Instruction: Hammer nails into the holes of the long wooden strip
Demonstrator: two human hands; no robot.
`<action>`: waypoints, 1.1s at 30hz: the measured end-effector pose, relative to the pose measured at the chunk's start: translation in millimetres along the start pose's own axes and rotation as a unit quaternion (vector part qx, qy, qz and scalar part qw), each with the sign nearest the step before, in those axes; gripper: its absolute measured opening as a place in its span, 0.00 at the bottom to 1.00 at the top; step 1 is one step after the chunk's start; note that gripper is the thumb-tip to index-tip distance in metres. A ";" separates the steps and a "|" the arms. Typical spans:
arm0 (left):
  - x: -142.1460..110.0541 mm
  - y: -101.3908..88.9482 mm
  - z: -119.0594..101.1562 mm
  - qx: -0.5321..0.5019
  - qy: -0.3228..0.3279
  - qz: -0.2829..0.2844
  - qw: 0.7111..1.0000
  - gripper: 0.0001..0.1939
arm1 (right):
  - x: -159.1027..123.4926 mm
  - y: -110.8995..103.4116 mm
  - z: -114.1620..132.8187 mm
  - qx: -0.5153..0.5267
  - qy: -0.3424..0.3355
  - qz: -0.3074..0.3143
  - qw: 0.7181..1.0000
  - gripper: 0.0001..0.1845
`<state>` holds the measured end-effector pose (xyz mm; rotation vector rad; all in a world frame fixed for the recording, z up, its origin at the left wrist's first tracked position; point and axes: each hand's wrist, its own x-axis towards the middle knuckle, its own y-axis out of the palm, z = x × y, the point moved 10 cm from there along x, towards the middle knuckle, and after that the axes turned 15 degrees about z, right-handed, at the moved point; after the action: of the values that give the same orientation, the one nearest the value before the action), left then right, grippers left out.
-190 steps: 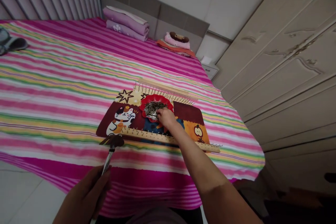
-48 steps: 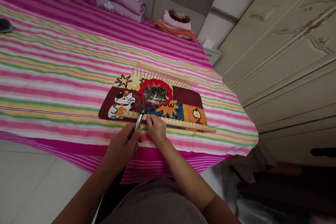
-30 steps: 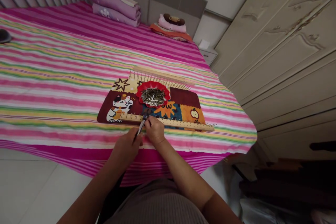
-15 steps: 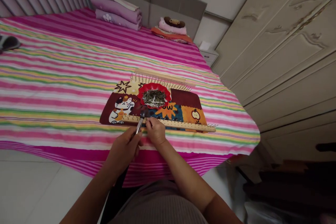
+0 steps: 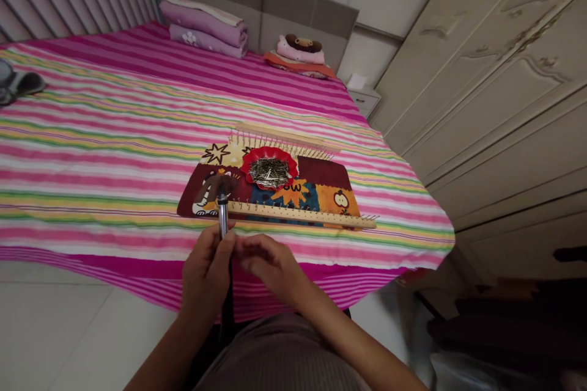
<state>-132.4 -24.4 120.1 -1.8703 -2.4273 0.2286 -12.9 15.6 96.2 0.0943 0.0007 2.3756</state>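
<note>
My left hand is closed around the shaft of a hammer, which stands nearly upright with its dark head blurred. The hammer's black grip hangs below my fingers. Close beside it, my right hand has loosely curved fingers with a gap to the thumb, and nothing shows between them. Just beyond my hands lies a wooden strip with a row of nails along it. It rests on a patterned cushion. A red scalloped bowl full of loose nails sits on the cushion.
A second wooden strip with nails lies behind the bowl. Striped cloth covers the bed. Folded purple bedding and a small stack of fabric items are at the headboard. A grey object lies far left; wardrobe doors stand right.
My right hand has left the near wooden strip and drawn back toward me beside the hammer's shaft. The hammer has moved left and turned more upright in my left hand.
</note>
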 end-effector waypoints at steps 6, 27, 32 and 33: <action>-5.2 24.8 -1.8 0.002 0.018 -0.019 1.000 0.19 | -12.0 13.7 21.8 0.066 -0.017 -0.004 0.998 0.25; 68.8 75.1 18.6 0.525 0.155 0.059 0.835 0.21 | -102.3 -87.4 -16.8 -0.010 0.012 -0.270 0.963 0.18; 71.1 74.0 22.3 0.520 0.165 0.057 0.836 0.20 | -98.0 -87.1 -21.7 0.030 0.021 -0.265 0.963 0.19; 71.6 74.3 22.7 0.514 0.168 0.059 0.839 0.20 | -98.2 -88.1 -22.7 0.042 0.019 -0.268 0.962 0.19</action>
<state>-83.2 61.5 83.3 -1.3520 -1.4281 0.9008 117.1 11.9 64.4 0.0770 0.1298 1.8343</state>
